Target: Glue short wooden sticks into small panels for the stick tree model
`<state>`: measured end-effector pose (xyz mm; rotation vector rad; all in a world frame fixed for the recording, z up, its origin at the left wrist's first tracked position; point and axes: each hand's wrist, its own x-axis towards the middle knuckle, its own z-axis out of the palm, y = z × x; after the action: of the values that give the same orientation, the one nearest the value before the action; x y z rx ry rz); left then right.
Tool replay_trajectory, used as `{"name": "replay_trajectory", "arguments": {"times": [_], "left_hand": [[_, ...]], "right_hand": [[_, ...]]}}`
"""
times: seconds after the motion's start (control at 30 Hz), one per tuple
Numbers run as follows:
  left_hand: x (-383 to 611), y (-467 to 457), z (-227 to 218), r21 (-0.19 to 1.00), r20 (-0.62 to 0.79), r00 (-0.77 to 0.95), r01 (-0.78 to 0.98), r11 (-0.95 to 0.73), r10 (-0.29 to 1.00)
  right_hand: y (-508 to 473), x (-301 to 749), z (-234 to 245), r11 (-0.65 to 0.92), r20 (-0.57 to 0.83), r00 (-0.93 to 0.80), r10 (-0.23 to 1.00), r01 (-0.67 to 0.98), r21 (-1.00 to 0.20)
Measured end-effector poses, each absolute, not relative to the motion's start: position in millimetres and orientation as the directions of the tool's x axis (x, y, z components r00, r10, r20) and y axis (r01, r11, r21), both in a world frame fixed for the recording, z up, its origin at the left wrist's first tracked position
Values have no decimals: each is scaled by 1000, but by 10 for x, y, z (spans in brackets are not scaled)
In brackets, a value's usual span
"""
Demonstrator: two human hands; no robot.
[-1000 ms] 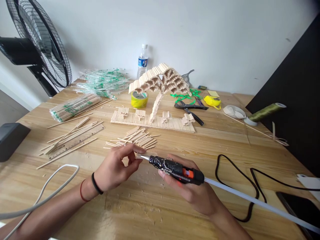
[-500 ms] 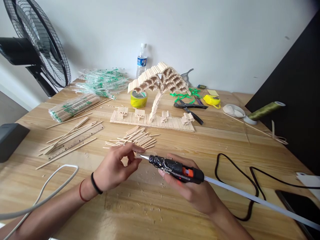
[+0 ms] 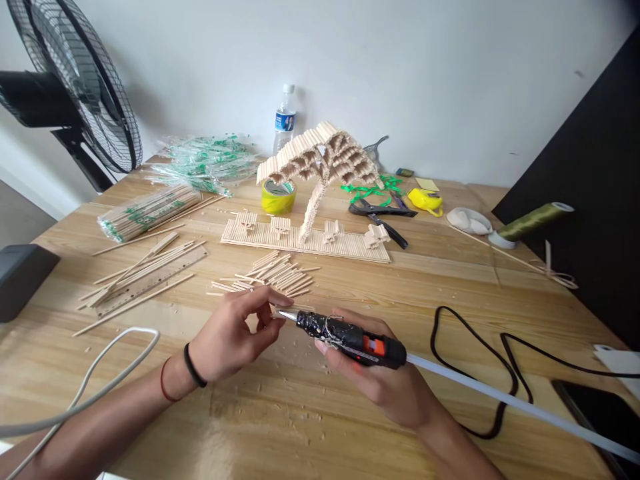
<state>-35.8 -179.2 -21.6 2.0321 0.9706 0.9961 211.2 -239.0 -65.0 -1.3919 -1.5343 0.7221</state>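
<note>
1. A small stick piece [image 3: 280, 309] is pinched between the thumb and fingertips of the left hand [image 3: 227, 340]; the fingers are nearly closed on it, with the other fingers curled loosely beneath. The piece sits just beyond the fingertips, close above the table [image 3: 280, 427].
2. The piece is judged very light, stiff and easily snapped or flicked away, so it is best held by its near end, with the glued end kept free of the fingertips.
3. A pile of cut sticks [image 3: 273, 275] lies just beyond the left fingers, well short of the stick model [image 3: 310, 193].
4. The metal nozzle of the glue gun [image 3: 350, 337] is held against the stick piece, right at the left fingertips.
5. The gun is wrapped by the right hand [image 3: 387, 387], fingers closed around the body and under the trigger. The gun is judged light and rigid, with a hot tip; the body is the safe place to grip.
6. A glue rod [image 3: 500, 400] trails from the back of the gun, and a black cord [image 3: 467, 373] loops to the right of that hand.
7. Against the earlier frame, almost nothing differs: both hands hold the same pose, the nozzle stays at the piece, and the view is shifted only slightly.
</note>
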Motion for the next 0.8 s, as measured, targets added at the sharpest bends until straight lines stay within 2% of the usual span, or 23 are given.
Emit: {"name": "replay_trajectory", "arguments": {"times": [0.2, 0.4, 0.6, 0.8], "left_hand": [[-356, -1795, -216, 792, 356, 431, 332, -513, 829], [-365, -1793, -205, 794, 336, 423, 353, -495, 842], [-367, -1790, -201, 805, 326, 426, 343, -484, 844], [-374, -1787, -198, 809, 317, 420, 348, -474, 850]], "right_hand": [[-2306, 2135, -528, 246, 237, -81, 968, 475, -845], [-2272, 2220, -450, 230, 164, -172, 971, 506, -831], [-2305, 2232, -497, 178, 158, -83, 984, 488, -855], [-2278, 2234, -472, 198, 147, -140, 979, 491, -849]]}}
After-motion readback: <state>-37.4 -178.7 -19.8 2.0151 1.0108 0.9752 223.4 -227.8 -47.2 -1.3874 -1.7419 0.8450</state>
